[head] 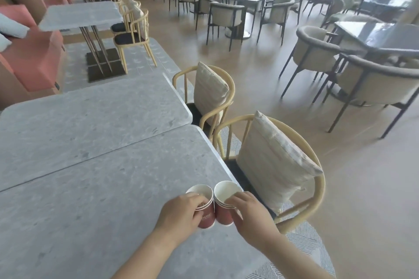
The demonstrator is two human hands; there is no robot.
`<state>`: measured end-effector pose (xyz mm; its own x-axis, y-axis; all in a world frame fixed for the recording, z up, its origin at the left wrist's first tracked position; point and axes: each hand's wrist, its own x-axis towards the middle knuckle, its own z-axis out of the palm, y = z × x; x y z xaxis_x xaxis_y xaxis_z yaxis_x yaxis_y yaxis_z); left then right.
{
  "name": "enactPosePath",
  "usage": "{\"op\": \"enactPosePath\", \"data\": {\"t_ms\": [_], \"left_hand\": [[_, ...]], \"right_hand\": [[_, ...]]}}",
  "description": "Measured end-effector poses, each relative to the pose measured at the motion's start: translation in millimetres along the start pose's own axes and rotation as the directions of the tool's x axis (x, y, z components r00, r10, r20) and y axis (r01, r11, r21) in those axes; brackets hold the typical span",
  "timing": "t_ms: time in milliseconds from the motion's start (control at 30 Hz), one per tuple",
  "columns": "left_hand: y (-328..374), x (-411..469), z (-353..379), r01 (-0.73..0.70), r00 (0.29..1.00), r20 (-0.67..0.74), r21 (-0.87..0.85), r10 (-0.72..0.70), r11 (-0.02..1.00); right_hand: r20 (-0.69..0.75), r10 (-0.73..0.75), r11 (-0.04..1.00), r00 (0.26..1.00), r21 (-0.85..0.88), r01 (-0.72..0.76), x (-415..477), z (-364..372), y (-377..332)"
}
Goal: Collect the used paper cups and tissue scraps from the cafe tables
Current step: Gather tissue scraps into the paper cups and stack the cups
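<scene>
Head view:
- The left hand [181, 213] is over the right edge of the near table [90, 210], and its fingers curl round the left cup [206, 218].
- Its fingertips lie over that cup's rim, on the side nearest the person. The hand holds nothing else.
- The right hand [249, 213] is just off the table's right edge. It grips the right cup [224, 216], with one finger laid across the near rim.
- Both cups are red paper with white insides and striped bands under the rim. I cannot tell whether those bands are the rims of nested cups.
- The cups touch side by side at the table's right edge and tilt away from the person, so their open mouths show.
- I cannot tell whether their bases rest on the table or are lifted off it.
- No tissue scraps show in either hand.
- A chair [317, 188] with a pale cushion [272, 165] stands just beside the table's right edge, near the right hand.
- A second table [79, 120] butts against the far edge of the near one.
</scene>
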<state>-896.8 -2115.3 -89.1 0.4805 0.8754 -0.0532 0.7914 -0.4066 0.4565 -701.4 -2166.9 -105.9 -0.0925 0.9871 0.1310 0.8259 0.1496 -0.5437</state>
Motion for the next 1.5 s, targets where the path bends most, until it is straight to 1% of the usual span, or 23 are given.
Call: {"op": "enactPosePath", "data": {"t_ms": [133,233,367,500,667,767,900,1000,1100,1200,1400,1500], "left_hand": [[64.3,-0.3,11.2,-0.115,0.993,-0.046,-0.058,0.113,0.992],[119.8,-4.8,27.0,-0.202,0.979,-0.06,-0.106,0.197,0.974],[204.1,-13.7,52.8,-0.343,0.939,-0.045,-0.123,0.34,0.931],[292.0,-24.8,84.6,-0.472,0.881,-0.035,-0.143,0.472,0.87],[388.7,-48.2,126.9,-0.623,0.774,0.002,-0.182,0.634,0.761],[440.2,-65.5,151.0,-0.71,0.679,0.048,-0.21,0.732,0.672],[501.4,-88.7,178.4,-0.796,0.538,0.099,-0.268,0.837,0.543],[538.0,-103.8,198.4,-0.834,0.458,0.119,-0.285,0.881,0.473],[565.1,-115.3,215.8,-0.846,0.38,0.177,-0.331,0.908,0.418],[583.0,-120.5,228.5,-0.834,0.351,0.166,-0.392,0.921,0.389],[619.3,-100.2,252.3,-0.834,0.304,0.18,-0.425,0.935,0.353],[650.0,-75.1,264.8,-0.829,0.293,0.176,-0.443,0.94,0.342]], "right_hand": [[-0.129,0.036,0.999,0.991,0.004,-0.036,-53.0,-43.4,27.3],[-0.229,0.069,0.997,0.971,-0.008,-0.073,-102.1,-77.1,48.7],[-0.383,0.136,0.983,0.914,-0.061,-0.172,-175.6,-125.3,74.5],[-0.486,0.234,0.949,0.842,-0.073,-0.306,-255.2,-173.2,100.7],[-0.584,0.344,0.883,0.736,-0.065,-0.464,-352.9,-219.8,122.9],[-0.671,0.391,0.825,0.63,-0.049,-0.564,-408.6,-236.4,130.4],[-0.746,0.444,0.743,0.497,-0.003,-0.669,-477.5,-248.4,134.2],[-0.787,0.467,0.666,0.403,0.013,-0.746,-519.6,-252.9,134.0],[-0.818,0.477,0.61,0.323,0.044,-0.791,-550.9,-252.2,133.7],[-0.831,0.49,0.585,0.264,0.089,-0.806,-569.1,-250.3,137.8],[-0.837,0.502,0.549,0.219,0.113,-0.828,-578.3,-268.2,169.1],[-0.848,0.484,0.543,0.217,0.097,-0.834,-575.5,-291.8,201.9]]}}
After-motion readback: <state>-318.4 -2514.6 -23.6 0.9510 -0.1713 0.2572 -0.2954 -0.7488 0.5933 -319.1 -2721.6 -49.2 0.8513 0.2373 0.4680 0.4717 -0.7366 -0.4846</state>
